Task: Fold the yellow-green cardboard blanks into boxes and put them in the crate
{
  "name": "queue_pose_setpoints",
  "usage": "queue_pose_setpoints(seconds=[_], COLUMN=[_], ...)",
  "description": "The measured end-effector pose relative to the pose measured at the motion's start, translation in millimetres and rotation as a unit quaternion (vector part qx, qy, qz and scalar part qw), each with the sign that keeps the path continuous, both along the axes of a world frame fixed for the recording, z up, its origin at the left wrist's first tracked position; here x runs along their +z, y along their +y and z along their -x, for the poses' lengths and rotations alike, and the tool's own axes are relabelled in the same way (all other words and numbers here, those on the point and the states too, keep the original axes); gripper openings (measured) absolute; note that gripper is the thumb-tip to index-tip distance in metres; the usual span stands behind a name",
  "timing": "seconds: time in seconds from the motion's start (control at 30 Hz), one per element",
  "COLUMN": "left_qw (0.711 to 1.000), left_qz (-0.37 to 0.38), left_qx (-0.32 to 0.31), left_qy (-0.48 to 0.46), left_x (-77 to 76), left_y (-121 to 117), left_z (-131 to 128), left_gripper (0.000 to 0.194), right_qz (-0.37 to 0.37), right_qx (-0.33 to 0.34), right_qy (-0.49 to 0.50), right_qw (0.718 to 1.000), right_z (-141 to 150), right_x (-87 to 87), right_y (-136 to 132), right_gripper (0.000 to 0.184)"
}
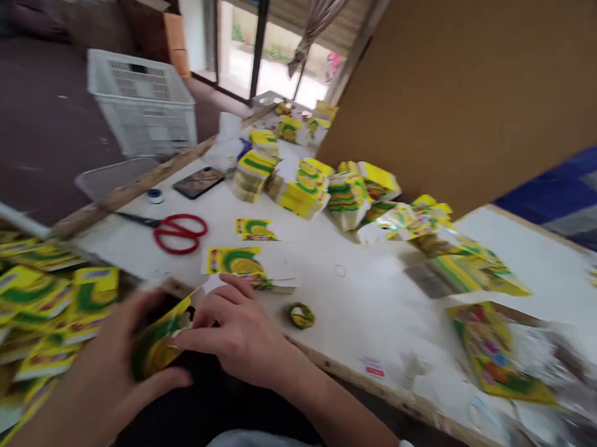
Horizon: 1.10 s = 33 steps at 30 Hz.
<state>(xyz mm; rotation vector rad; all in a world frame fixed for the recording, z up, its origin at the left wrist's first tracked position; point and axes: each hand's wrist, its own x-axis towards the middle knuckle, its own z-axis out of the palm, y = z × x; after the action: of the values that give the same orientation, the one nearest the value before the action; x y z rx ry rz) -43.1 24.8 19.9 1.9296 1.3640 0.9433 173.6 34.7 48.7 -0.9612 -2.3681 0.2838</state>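
Observation:
My left hand (105,367) is wrapped around a small yellow-and-green printed carton (154,349), held tilted over my lap at the table's near edge. At the carton's upper end, the fingers of my right hand (240,327) are bent and pinched against its flap; motion blur smears the details. Just beyond that hand lies a short stack of flat yellow cartons (239,264), with another flat carton (257,229) behind it. A round green-and-yellow roll (301,315) rests right of my right hand.
Red-handled scissors (180,234), a phone (199,182) and a small blue-white roll (154,196) lie on the table's left. Bundled cartons (300,187) line the back before a large brown board (465,92). Many cartons (29,303) are heaped at lower left. A white crate (144,105) stands beyond.

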Motion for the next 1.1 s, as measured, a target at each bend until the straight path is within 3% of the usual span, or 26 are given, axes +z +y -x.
queue_pose_setpoints(seconds=[0.03,0.1,0.17,0.23,0.33,0.4,0.43,0.53,0.67,0.77,0.83,0.93,1.1], left_qw=[0.999,0.996,0.996,0.997,0.998,0.996,0.996,0.995,0.996,0.997,0.998,0.995,0.992], left_qz=[0.034,0.088,0.082,0.061,-0.007,-0.042,-0.054,-0.065,0.043,0.042,0.010,0.001,-0.017], left_qx=[-0.012,-0.030,0.015,0.028,-0.001,-0.021,-0.023,-0.025,-0.037,-0.034,-0.011,0.048,0.055], left_qy=[0.017,0.014,0.015,0.034,0.064,0.070,0.069,0.071,0.072,0.056,0.055,0.083,0.112], left_x=[3.8,7.4,6.3,2.5,-4.4,-7.6,-8.5,-8.6,-9.7,-13.9,-15.5,-12.5,-2.0], left_y=[-2.2,-6.3,-11.0,-17.1,-25.8,-29.0,-29.5,-27.8,-23.1,-21.5,-21.7,-22.9,-23.3], left_z=[-3.6,-15.6,-28.7,-38.7,-46.1,-46.9,-46.5,-43.9,-43.3,-45.6,-45.6,-40.5,-28.0], left_gripper=[0.055,0.046,0.047,0.054,0.070,0.073,0.072,0.062,0.066,0.058,0.056,0.059,0.044], right_qz=[-0.004,0.010,0.080,0.217,0.449,0.524,0.534,0.511,0.387,0.278,0.224,0.176,0.197], right_qx=[0.010,-0.040,-0.128,-0.151,-0.086,-0.059,-0.056,-0.069,-0.051,-0.015,-0.017,-0.067,-0.037], right_qy=[0.030,0.120,0.235,0.333,0.428,0.448,0.448,0.418,0.329,0.238,0.223,0.246,0.159], right_qw=[0.999,0.992,0.960,0.905,0.780,0.722,0.715,0.748,0.860,0.930,0.948,0.951,0.967], right_z=[2.4,5.8,8.4,12.6,21.7,25.8,26.4,24.2,19.4,16.9,14.1,7.2,-5.9], right_x=[-2.7,-8.4,-15.1,-22.5,-30.7,-32.6,-32.5,-30.4,-28.2,-32.0,-37.5,-46.6,-53.3], right_y=[-4.3,-11.5,-15.5,-17.5,-18.9,-18.6,-18.2,-18.0,-25.5,-30.9,-30.1,-24.1,-19.0], right_gripper=[0.026,0.033,0.057,0.064,0.055,0.060,0.064,0.068,0.060,0.054,0.056,0.058,0.049])
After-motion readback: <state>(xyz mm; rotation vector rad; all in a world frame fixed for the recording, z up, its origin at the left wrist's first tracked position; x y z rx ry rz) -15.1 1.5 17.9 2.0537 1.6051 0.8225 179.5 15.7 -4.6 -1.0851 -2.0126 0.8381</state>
